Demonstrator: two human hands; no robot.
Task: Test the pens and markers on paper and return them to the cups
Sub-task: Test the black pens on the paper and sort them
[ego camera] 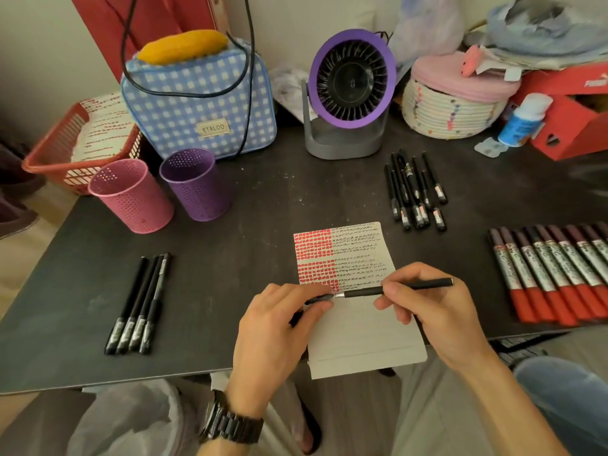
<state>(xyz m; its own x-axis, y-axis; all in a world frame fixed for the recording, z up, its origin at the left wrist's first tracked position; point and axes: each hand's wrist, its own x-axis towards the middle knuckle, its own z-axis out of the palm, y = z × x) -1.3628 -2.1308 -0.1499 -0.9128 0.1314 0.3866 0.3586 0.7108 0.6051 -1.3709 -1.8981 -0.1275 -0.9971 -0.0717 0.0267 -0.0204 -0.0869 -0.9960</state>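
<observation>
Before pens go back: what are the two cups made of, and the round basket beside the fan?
Pink cup and purple cup: stiff perforated sheet, probably painted metal, possibly plastic; even rows of punched holes, matte finish. Round basket: coiled rope, likely cotton; stacked cream coils with coloured stitches.

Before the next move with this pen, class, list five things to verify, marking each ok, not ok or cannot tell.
1. Right hand grips the pen: ok.
2. Left hand pinches the cap at the pen's tip: ok.
3. Cap fully seated: not ok, the silver tip shows.
4. Paper has blank space below the marks: ok.
5. Pink cup and purple cup upright, mouths open: ok.
</observation>
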